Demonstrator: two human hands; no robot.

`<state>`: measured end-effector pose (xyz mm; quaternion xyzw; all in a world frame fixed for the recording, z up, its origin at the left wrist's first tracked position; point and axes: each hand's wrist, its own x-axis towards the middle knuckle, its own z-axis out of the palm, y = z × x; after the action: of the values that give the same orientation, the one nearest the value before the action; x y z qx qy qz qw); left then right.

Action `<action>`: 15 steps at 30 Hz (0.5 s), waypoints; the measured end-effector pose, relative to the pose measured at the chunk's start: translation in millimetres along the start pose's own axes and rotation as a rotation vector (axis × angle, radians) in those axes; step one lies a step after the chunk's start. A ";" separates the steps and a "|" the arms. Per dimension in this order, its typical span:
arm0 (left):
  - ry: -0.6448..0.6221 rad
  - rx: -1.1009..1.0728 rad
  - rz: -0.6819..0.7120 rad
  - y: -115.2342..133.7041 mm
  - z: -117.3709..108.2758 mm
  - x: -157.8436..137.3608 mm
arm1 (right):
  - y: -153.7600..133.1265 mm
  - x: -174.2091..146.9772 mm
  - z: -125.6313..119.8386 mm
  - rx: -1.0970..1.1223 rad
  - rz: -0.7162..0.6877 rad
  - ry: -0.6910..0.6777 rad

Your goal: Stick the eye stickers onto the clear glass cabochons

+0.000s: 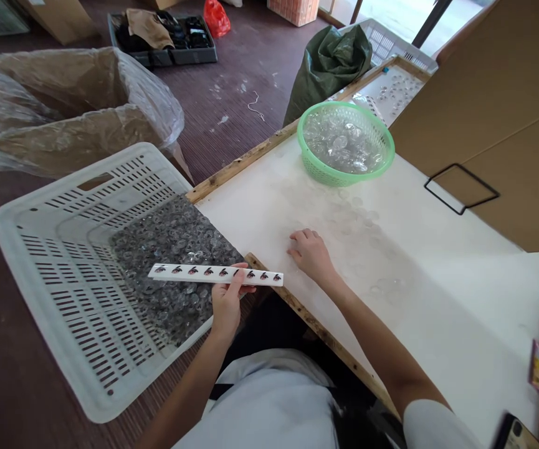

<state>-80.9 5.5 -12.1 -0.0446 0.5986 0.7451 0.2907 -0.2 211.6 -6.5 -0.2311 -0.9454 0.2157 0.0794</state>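
My left hand (227,305) is closed on a white sticker strip (194,272) printed with a row of small dark-and-red figures. The thumb lies on top of the strip, which reaches over the edge of a white plastic crate (58,274). Many small clear plastic pieces (171,249) fill the bottom of that crate. Over the white tabletop (260,199), my right hand (313,254) has loosely bent fingers, with a gap between thumb and forefinger and nothing visible in it. Faint clear discs (357,215) lie on the tabletop beyond this hand.
A green basket (313,163) of clear plastic pieces stands at the table's far side. To the right rises a large cardboard box (498,137) by a black wire frame (460,207). A plastic-lined carton (86,134) sits behind the crate. A phone (516,433) lies near the right corner.
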 end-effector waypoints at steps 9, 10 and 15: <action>0.003 0.008 -0.021 1.8 1.4 -2.1 | 7.5 -4.2 -8.7 0.086 0.068 0.116; 0.010 0.009 -0.019 1.6 0.5 -1.6 | 8.4 -4.7 -10.1 0.096 0.074 0.119; 0.007 0.006 -0.008 1.3 -0.5 0.1 | -0.2 -6.5 -7.1 0.107 0.055 0.127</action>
<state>-81.8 4.9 -11.2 -0.0484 0.6018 0.7419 0.2917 7.3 210.9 -0.4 -0.2655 -0.9188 0.2532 0.1454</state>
